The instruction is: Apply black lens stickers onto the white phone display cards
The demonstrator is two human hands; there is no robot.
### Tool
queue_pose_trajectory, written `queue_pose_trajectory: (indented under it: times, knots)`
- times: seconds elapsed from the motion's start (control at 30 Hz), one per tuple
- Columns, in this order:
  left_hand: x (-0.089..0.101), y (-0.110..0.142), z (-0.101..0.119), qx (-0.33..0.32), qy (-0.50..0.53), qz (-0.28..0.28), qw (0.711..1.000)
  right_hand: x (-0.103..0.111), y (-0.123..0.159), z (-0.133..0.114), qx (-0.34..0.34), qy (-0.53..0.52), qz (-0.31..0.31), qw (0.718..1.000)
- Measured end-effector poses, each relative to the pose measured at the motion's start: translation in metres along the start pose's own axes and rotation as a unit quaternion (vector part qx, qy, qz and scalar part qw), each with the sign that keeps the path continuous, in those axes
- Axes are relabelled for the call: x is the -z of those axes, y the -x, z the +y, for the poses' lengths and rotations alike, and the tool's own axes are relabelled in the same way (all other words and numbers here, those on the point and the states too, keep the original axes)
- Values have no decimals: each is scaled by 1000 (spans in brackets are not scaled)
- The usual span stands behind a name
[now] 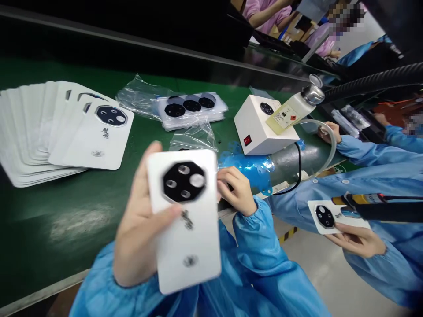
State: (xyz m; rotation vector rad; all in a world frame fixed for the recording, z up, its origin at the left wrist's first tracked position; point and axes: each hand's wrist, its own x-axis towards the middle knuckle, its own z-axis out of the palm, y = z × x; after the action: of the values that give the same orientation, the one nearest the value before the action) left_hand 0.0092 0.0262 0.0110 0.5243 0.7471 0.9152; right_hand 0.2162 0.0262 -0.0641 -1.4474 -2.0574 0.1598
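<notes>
My left hand [142, 233] grips a white panel [188, 233] close to the camera, thumb across its face. The panel bears a black octagonal patch with lens-like circles, dark script and a small round mark. At the panel's right edge is my right hand [238, 193], fingers curled in; what they pinch, if anything, is hidden. Similar white panels [109, 152] lie fanned in a pile on the left. Behind my hands, clear plastic sheets [194, 114] carry black octagonal patches [174, 110], beside crumpled clear film [142, 97].
A white box [254, 127] with a red switch supports a tilted pump bottle [291, 112]. Blue film [247, 169] and a black cable [299, 167] lie near it. On the right, a co-worker's hand [360, 240] holds another panel [313, 215] beneath a yellow-black device [360, 199].
</notes>
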Motion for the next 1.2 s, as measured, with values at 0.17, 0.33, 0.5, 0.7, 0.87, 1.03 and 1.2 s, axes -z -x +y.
queue_pose_trajectory:
  times: [0.17, 0.33, 0.5, 0.7, 0.87, 1.03, 1.2]
  knots:
    - [33, -8, 11, -67, -42, 147, 986, -2, -3, 2, 23, -33, -37, 999]
    - [37, -11, 4, -58, -18, 133, 989, -1, -15, -7, 16, -14, -99, 995]
    - [36, -12, 3, -50, 3, 119, 992, -6, -27, -11, -24, -13, -149, 988]
    - [33, -9, 8, -20, 50, 104, 993, -9, -31, -10, -56, -51, -165, 983]
    - [35, -11, 4, -29, 61, 96, 993, -7, -31, -11, -84, -146, -132, 977]
    - [40, -11, 3, -3, 30, 119, 992, -5, -23, -8, -116, -311, -70, 941]
    - [36, -9, 7, 33, -1, 145, 989, -5, -20, 0, -177, -412, 0, 894]
